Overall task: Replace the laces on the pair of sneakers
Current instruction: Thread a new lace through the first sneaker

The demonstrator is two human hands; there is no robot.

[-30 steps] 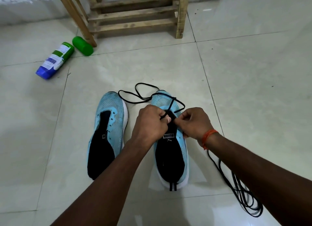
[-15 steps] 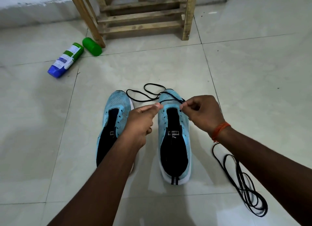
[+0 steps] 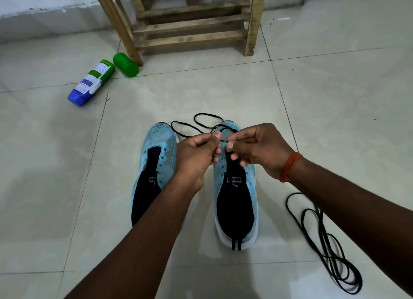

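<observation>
Two light-blue sneakers stand side by side on the tiled floor, toes pointing away: the left sneaker (image 3: 154, 164) and the right sneaker (image 3: 239, 204). A thin black lace (image 3: 196, 125) loops on the floor past their toes and runs up to my hands. My left hand (image 3: 196, 155) and my right hand (image 3: 257, 150) hover over the right sneaker's toe, each pinching the lace between thumb and forefinger, fingertips almost touching. A second black lace (image 3: 330, 251) lies coiled on the floor at the right.
A wooden stool frame (image 3: 192, 28) stands ahead near the wall. A blue and green bottle (image 3: 91, 84) lies on its side at the left, with a green cap (image 3: 125, 64) beside it. An orange band circles my right wrist.
My hands rose from the right sneaker's eyelets and first spread the lace apart above the toe. Now they have come together, pinching it close.
</observation>
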